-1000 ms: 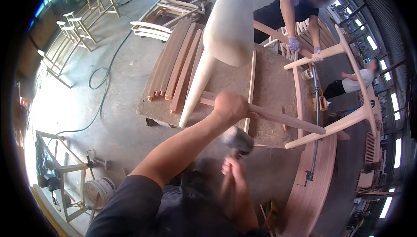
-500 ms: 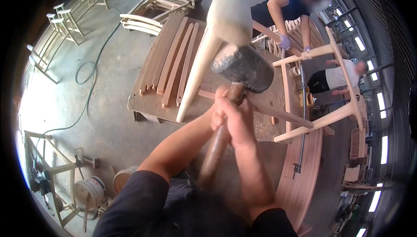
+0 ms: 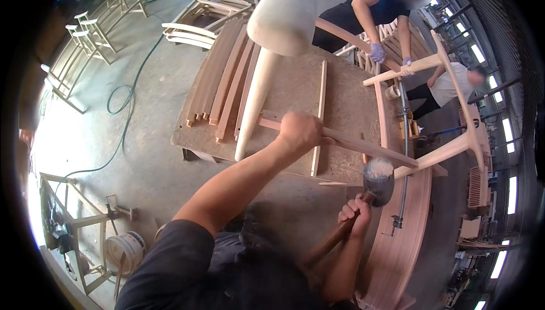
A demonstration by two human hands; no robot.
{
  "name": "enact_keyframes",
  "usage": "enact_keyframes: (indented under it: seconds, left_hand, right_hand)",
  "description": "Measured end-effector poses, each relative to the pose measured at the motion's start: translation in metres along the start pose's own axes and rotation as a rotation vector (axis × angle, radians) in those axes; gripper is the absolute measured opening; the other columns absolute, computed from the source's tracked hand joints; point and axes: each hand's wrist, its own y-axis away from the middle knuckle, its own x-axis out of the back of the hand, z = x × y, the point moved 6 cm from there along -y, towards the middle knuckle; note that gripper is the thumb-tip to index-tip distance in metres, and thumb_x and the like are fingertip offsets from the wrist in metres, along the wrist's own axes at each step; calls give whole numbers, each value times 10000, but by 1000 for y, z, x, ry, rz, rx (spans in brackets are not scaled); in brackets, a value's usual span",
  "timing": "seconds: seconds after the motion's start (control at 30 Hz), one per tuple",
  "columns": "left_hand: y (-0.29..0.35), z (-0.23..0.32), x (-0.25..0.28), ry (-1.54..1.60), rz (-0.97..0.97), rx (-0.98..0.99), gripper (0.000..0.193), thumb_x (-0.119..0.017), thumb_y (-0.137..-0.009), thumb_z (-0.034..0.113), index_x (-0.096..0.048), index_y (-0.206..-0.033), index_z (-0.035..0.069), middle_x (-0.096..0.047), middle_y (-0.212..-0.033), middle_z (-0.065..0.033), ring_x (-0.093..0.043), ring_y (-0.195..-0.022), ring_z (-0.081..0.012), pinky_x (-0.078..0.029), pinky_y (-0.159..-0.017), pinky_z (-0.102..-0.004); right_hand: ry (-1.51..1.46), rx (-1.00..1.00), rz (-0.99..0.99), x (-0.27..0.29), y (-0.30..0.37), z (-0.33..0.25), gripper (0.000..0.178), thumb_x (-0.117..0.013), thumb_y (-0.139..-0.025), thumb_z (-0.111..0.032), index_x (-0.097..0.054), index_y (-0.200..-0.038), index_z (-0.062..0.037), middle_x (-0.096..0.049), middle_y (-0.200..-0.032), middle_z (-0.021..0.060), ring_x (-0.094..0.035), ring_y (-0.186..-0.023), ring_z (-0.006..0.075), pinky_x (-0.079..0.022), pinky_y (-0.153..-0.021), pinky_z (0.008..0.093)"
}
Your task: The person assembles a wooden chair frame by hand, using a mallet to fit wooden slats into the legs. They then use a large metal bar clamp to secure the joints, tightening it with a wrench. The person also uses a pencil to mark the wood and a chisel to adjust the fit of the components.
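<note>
My left hand (image 3: 301, 130) is closed round a pinkish wooden rail (image 3: 369, 145), close to the rail's left end. That end lies beside a pale tapered chair leg (image 3: 254, 105), whose blurred thick upper part (image 3: 286, 17) looms close to the camera. Lower right, my right hand (image 3: 356, 216) grips the brown handle of a mallet (image 3: 378, 184), with its dark, worn head just below the rail. At the right is a light wooden chair frame (image 3: 432, 65), spanned by a long metal bar clamp (image 3: 405, 139). The ends of my left fingers are hidden.
A low worktable (image 3: 346, 88) carries a row of wooden slats (image 3: 224, 86) and a thin strip (image 3: 322, 97). A co-worker's gloved hands (image 3: 377, 53) are at the chair frame; another person (image 3: 451, 86) stands beyond. A bucket (image 3: 122, 250) and a green hose (image 3: 128, 105) are on the left.
Both hands were together on the mallet, raised over the table. The left has let go and taken hold of the rail; the right has lowered the mallet to the right.
</note>
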Motion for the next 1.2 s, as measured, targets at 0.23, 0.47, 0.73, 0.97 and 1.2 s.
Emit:
enact_keyframes:
  seconds: [0.23, 0.47, 0.73, 0.97, 1.2]
  left_hand:
    - [4, 0, 8, 31, -33, 55, 743, -477, -769, 844, -758, -726, 158, -658, -627, -37, -656, -556, -213, -467, -476, -336]
    - [-3, 1, 6, -114, -95, 3, 751, -452, -780, 856, -747, -690, 171, -610, -555, -21, -626, -524, -198, -451, -461, -323]
    - [0, -4, 6, -58, 53, 18, 762, -464, -770, 859, -725, -651, 154, -606, -562, -22, -637, -543, -210, -461, -482, -327]
    - [1, -2, 19, 20, -145, 48, 709, -509, -795, 814, -759, -777, 151, -701, -724, -36, -703, -695, -214, -500, -572, -349]
    - [22, 27, 48, -471, -432, 775, 218, -562, -944, 217, -666, -828, 65, -687, -842, -65, -639, -712, -151, -460, -593, -297]
  right_hand:
    - [-56, -237, -74, 6, -107, 165, 179, -533, -964, -139, -535, -786, -146, -486, -677, -57, -463, -544, 64, -407, -496, 227]
    - [877, -7, -575, -151, -103, 209, 238, -657, -958, -254, -586, -1067, -54, -625, -923, 65, -623, -838, 178, -528, -718, 362]
    - [521, -382, -329, 25, -18, 135, 115, -612, -916, -102, -502, -947, -97, -467, -613, 9, -492, -466, 146, -424, -440, 323]
    - [207, 93, -113, -71, 11, -29, 95, -579, -963, -166, -489, -931, -163, -414, -646, -38, -419, -473, 110, -382, -441, 297]
    - [421, -24, -598, -275, 3, 28, 113, -615, -957, -149, -511, -986, -115, -497, -684, -18, -482, -512, 96, -411, -467, 288]
